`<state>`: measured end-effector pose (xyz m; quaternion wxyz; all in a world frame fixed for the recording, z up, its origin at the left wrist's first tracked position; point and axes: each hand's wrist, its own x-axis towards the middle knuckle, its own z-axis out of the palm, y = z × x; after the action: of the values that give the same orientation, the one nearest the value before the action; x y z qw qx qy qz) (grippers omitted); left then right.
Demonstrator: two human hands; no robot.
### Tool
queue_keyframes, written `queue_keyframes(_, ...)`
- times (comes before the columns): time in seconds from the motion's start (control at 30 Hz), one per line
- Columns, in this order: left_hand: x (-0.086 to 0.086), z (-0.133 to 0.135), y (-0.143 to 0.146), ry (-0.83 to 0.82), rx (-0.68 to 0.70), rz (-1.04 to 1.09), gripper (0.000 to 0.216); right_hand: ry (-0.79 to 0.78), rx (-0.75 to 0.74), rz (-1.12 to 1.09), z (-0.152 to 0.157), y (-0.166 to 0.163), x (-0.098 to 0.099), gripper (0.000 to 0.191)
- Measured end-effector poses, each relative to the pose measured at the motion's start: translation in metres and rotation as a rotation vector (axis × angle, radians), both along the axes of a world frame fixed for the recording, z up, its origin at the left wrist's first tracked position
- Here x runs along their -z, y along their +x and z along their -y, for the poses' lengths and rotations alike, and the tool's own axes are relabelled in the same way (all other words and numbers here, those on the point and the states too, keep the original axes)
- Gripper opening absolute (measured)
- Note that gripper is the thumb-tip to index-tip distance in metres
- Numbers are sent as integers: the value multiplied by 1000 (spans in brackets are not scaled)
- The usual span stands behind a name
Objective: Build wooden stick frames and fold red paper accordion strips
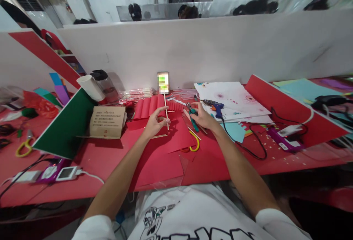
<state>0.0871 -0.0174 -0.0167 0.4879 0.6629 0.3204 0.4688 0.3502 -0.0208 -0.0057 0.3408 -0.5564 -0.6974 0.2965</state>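
Note:
My left hand [156, 123] pinches a thin pale stick [166, 113], which stands nearly upright over the sheets of red paper [165, 140]. My right hand [203, 117] has its fingers on a pair of green-handled pliers [194, 119] low over the paper; their jaws point away from me. Several more thin sticks [194, 133] lie around the pliers. Just below is a yellow scissors handle [196, 144], the rest partly covered by red paper. Behind my left hand lies pleated red paper [149, 106]. A lit, blurred-out phone screen [163, 82] stands upright at the back.
A blue glue gun [217, 108] rests on white printed sheets [228, 98] at right, its black cable looping over the table. Red-faced [292, 111] and green boards [63, 129] stand at either side. A cardboard box [107, 122], bottle [106, 85] and purple power strips [285, 140] are nearby.

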Motion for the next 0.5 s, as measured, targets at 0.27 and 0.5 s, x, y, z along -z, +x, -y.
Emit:
queue_keyframes(0.27,3,-2,0,-20,0,18,64,-36,-63,27,-6,4,5,28)
queue_keyframes(0.5,1,-1,-1,11,-4,-1,62,-78,-73,-203,-2,14,0,40)
